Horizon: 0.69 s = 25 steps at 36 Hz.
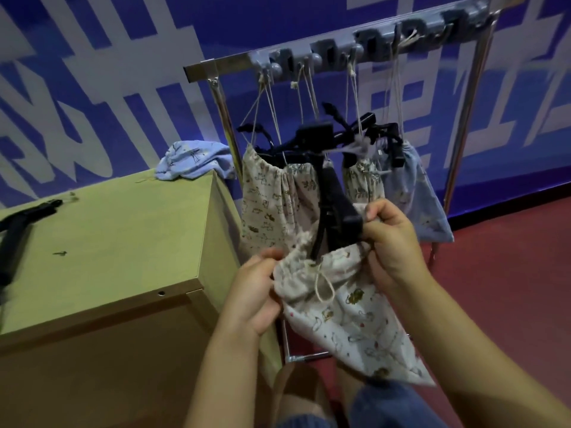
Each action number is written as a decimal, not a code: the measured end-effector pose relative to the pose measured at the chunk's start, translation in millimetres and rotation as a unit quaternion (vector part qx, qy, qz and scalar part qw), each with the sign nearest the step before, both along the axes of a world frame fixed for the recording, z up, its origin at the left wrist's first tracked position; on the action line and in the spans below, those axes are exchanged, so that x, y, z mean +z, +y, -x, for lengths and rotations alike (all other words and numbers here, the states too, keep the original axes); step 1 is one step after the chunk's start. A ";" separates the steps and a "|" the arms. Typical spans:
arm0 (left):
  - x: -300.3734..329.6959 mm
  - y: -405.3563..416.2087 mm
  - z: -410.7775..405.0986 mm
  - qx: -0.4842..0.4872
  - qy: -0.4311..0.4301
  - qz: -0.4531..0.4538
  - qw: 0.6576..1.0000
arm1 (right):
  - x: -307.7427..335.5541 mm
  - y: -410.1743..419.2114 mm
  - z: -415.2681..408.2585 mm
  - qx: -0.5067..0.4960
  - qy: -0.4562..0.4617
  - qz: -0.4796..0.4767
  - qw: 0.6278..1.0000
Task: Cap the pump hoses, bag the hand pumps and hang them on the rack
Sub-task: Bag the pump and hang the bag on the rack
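Note:
A white printed drawstring bag [349, 316] hangs between my hands in front of the rack. A black hand pump [332, 193] stands in it, its handle and upper body sticking out of the mouth. My left hand [258, 291] pinches the bag's gathered left rim. My right hand [391, 242] grips the right rim beside the pump. Several bagged pumps [272, 196] hang by their cords from the grey hook strip [355, 54] on the metal rack [463, 118].
A light wooden cabinet [108, 242] stands at the left, close to the rack. On it lie a black pump [18, 230] at the far left and a crumpled blue cloth bag [194, 162] at the back corner. Red floor [509, 257] lies to the right.

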<state>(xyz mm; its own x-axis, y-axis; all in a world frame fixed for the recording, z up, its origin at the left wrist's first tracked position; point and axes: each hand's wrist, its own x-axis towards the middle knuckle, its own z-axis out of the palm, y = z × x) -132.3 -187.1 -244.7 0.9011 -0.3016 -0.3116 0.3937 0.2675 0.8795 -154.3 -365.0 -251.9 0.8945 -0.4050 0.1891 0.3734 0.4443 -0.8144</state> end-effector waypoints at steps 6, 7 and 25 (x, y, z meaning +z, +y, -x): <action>-5.7 -9.5 4.5 -0.162 -0.017 0.017 0.987 | -3.0 9.4 -1.7 -0.002 0.049 0.084 0.995; -6.2 -9.6 6.1 -0.182 -0.046 -0.012 0.982 | -1.8 11.7 -1.5 0.001 0.067 0.079 0.995; 5.3 -19.6 14.3 0.098 -0.153 -0.230 0.956 | 1.8 21.2 18.0 -0.071 0.100 0.405 0.906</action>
